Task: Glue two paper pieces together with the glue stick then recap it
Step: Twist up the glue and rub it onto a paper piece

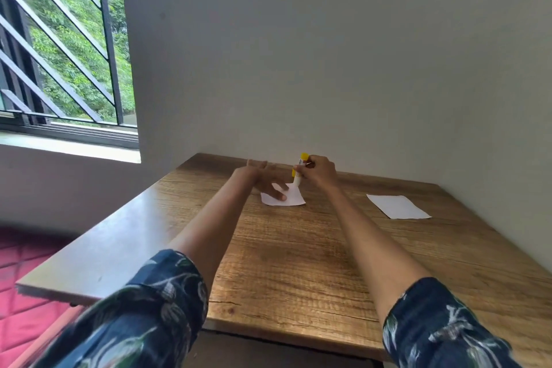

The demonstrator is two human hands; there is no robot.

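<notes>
A small white paper piece (291, 199) lies on the wooden table (298, 263) near its far edge. My left hand (263, 179) rests on this paper's left part with fingers spread, pressing it flat. My right hand (319, 172) grips a glue stick (299, 170), white with yellow ends, held nearly upright with its lower tip touching the paper's far right corner. A second, larger white paper piece (397, 207) lies flat to the right, apart from both hands. I cannot see the cap as a separate thing.
The table stands in a corner against a grey wall (328, 69). A barred window (59, 48) is at the left. A red quilted surface (24, 272) lies below the table's left edge.
</notes>
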